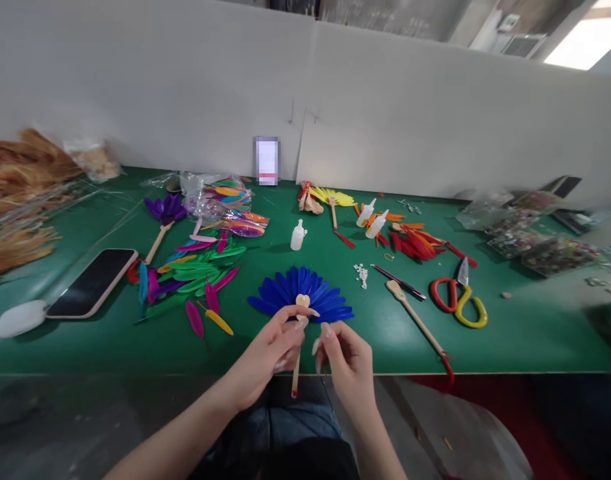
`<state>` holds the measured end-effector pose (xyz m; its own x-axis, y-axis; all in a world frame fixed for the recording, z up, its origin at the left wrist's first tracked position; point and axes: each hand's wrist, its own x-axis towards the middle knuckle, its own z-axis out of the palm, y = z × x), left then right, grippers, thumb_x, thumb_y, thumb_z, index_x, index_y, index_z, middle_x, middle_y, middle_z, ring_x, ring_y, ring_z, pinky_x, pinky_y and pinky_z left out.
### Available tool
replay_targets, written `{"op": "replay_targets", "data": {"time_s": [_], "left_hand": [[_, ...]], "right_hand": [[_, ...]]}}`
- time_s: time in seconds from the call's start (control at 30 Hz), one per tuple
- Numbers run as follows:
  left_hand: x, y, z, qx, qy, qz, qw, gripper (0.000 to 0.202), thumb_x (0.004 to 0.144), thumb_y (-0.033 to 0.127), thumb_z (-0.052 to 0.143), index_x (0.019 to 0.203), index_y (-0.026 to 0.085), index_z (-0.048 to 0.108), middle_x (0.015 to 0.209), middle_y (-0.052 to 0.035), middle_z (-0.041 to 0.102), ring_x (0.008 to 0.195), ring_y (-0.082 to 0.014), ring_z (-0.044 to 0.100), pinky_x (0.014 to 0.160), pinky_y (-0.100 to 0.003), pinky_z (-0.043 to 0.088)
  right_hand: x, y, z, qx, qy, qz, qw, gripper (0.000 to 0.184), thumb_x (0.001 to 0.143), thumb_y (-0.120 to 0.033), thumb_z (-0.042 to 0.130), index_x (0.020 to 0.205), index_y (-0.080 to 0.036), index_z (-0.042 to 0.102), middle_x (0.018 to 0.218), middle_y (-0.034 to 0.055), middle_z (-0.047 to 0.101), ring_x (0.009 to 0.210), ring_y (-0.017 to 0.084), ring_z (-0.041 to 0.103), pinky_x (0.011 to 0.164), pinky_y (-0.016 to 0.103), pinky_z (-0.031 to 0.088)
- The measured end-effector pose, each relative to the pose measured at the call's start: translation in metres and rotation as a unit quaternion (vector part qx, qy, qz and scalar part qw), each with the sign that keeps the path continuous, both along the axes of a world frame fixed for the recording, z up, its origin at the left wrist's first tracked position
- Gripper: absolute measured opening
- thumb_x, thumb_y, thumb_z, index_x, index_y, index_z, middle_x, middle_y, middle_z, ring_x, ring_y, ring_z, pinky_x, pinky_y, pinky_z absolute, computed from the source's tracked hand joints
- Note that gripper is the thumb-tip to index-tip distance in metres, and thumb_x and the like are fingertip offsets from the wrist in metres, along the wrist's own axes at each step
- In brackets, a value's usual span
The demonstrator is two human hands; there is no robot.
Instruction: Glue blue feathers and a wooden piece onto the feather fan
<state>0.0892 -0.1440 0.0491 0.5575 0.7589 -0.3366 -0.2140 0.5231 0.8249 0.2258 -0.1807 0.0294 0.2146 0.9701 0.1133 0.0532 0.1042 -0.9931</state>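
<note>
A blue feather fan [301, 297] lies near the front edge of the green table [525, 333], its wooden handle pointing toward me and hanging over the edge. My left hand [272, 353] is closed around the handle just below the small heart-shaped wooden cap, thumb and forefinger pinching near the cap. My right hand [346, 363] sits right beside it, fingers curled in a pinch close to the handle; whether anything is in them is hidden.
Loose coloured feathers [195, 277] and a bagged pile [230, 203] lie left of the fan, with a phone [92, 283]. Glue bottles [298, 235], a yellow fan [330, 198], red feathers [415, 243], a wooden stick [415, 319] and scissors [460, 300] lie right. A white partition [385, 113] stands behind.
</note>
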Motion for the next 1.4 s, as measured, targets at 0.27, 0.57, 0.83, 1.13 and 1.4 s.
{"op": "replay_targets", "data": {"time_s": [0.27, 0.57, 0.83, 1.13, 1.4], "left_hand": [[-0.007, -0.02, 0.0, -0.002, -0.015, 0.023, 1.0, 0.048, 0.08, 0.051, 0.063, 0.116, 0.023, 0.048, 0.061, 0.0089, 0.036, 0.048, -0.0036, 0.022, 0.046, -0.018, 0.021], [-0.017, -0.043, -0.018, -0.002, 0.013, -0.017, 1.0, 0.052, 0.079, 0.055, 0.062, 0.116, 0.022, 0.045, 0.065, 0.0076, 0.042, 0.048, -0.0038, 0.021, 0.045, -0.02, 0.015], [-0.026, -0.041, -0.013, 0.017, 0.048, 0.016, 0.999, 0.042, 0.088, 0.049, 0.054, 0.118, 0.021, 0.046, 0.056, 0.0104, 0.03, 0.045, -0.005, 0.017, 0.044, -0.022, 0.014], [-0.043, -0.03, -0.019, 0.074, 0.116, 0.093, 0.986, 0.036, 0.086, 0.048, 0.056, 0.107, 0.02, 0.053, 0.059, 0.0086, 0.031, 0.048, -0.0065, 0.021, 0.046, -0.021, 0.019], [-0.041, -0.026, -0.028, 0.087, 0.149, 0.119, 0.978, 0.037, 0.083, 0.051, 0.058, 0.098, 0.017, 0.059, 0.058, 0.0077, 0.031, 0.049, -0.0068, 0.024, 0.046, -0.022, 0.019]], "right_hand": [[-0.018, 0.0, 0.012, 0.04, -0.08, 0.067, 0.994, 0.032, 0.091, -0.035, 0.05, 0.063, -0.018, 0.051, 0.051, -0.0059, 0.042, 0.046, 0.008, 0.037, 0.046, 0.02, 0.03], [-0.012, -0.025, 0.004, -0.083, 0.011, 0.211, 0.974, 0.039, 0.095, -0.042, 0.042, 0.063, -0.019, 0.044, 0.049, -0.007, 0.039, 0.043, 0.006, 0.033, 0.044, 0.02, 0.029], [0.011, -0.037, -0.003, -0.124, 0.102, 0.143, 0.977, 0.037, 0.087, -0.048, 0.055, 0.066, -0.019, 0.046, 0.051, -0.0066, 0.046, 0.042, 0.006, 0.04, 0.043, 0.019, 0.033], [0.051, -0.062, -0.006, -0.13, 0.028, 0.014, 0.991, 0.038, 0.081, -0.048, 0.062, 0.061, -0.018, 0.052, 0.049, -0.0014, 0.055, 0.042, 0.01, 0.048, 0.044, 0.022, 0.038], [0.084, -0.098, -0.025, -0.158, -0.115, -0.016, 0.981, 0.05, 0.088, -0.051, 0.051, 0.048, -0.021, 0.044, 0.04, -0.0026, 0.045, 0.038, 0.011, 0.044, 0.043, 0.024, 0.036]]}}
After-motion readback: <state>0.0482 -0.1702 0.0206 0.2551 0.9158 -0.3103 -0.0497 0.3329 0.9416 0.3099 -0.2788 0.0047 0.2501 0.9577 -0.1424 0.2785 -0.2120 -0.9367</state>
